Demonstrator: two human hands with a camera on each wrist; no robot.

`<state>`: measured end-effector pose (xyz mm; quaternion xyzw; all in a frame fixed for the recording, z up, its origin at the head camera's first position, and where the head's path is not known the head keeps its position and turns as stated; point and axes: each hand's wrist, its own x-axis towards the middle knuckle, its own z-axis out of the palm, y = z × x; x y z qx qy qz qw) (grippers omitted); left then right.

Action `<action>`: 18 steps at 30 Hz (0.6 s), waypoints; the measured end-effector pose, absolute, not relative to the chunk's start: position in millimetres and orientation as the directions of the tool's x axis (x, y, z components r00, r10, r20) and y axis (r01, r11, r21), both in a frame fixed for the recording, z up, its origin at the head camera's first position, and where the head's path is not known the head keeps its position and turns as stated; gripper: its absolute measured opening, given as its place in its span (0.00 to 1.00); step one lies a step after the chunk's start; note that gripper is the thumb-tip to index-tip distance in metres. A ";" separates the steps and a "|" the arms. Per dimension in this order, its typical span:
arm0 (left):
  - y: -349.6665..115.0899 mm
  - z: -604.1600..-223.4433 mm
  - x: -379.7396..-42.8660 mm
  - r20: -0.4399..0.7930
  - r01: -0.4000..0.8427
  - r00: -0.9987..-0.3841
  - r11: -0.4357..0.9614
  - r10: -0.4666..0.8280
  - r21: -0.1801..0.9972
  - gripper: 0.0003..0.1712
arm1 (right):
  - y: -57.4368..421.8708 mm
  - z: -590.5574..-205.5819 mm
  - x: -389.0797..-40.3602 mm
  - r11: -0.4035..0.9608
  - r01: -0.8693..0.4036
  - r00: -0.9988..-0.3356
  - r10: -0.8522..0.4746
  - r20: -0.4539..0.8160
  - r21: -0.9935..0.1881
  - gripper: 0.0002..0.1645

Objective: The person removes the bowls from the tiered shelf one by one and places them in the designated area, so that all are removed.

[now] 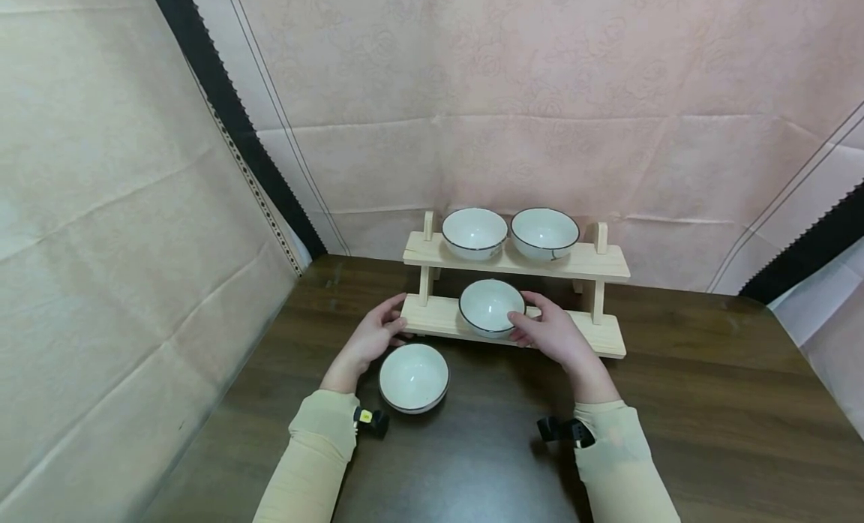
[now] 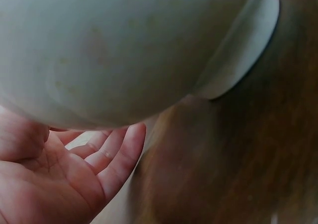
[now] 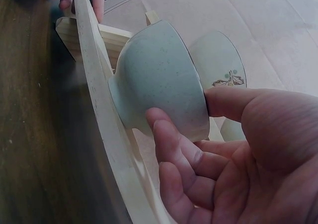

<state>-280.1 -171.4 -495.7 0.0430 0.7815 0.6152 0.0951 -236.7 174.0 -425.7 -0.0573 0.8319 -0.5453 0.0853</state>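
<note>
My right hand (image 1: 548,334) holds a white bowl (image 1: 491,305) with a dark rim at the lower board of a two-tier wooden rack (image 1: 445,315). In the right wrist view its thumb lies at the rim and the curled fingers lie along the outside of the bowl (image 3: 156,80). The left hand (image 1: 373,337) grips the left end of the lower board, thumb at the front corner. Near its wrist a second white bowl (image 1: 413,378) stands upright on the table; this bowl (image 2: 109,55) covers much of the left wrist view and hides part of the hand.
Side by side on the upper board stand two more bowls, the left bowl (image 1: 475,232) and the right bowl (image 1: 544,232). The rack is on a dark wooden table (image 1: 472,455). Behind it hangs a pale patterned cloth (image 1: 540,80); another cloth (image 1: 135,245) borders the table's left side.
</note>
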 end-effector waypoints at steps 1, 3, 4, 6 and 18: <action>-171.3 -495.7 -280.2 -0.097 -0.051 -0.978 0.240 0.183 0.969 0.32 | 173.9 -425.6 -236.5 0.396 -0.003 -0.979 -0.189 -0.079 -0.918 0.43; -171.4 -495.6 -280.3 -0.098 -0.052 -0.978 0.243 0.183 0.969 0.32 | 173.5 -425.3 -236.3 0.388 -0.003 -0.978 -0.192 -0.078 -0.921 0.43; -171.3 -495.6 -280.5 -0.100 -0.053 -0.978 0.245 0.184 0.968 0.32 | 173.5 -425.0 -236.1 0.388 -0.002 -0.978 -0.192 -0.079 -0.922 0.43; -171.2 -495.2 -280.8 -0.103 -0.057 -0.978 0.245 0.181 0.968 0.33 | 173.6 -424.4 -236.0 0.385 0.002 -0.978 -0.192 -0.082 -0.923 0.43; -172.0 -495.2 -281.0 -0.107 -0.059 -0.978 0.255 0.180 0.965 0.32 | 174.6 -425.8 -236.8 0.375 0.002 -0.976 -0.202 -0.083 -0.927 0.43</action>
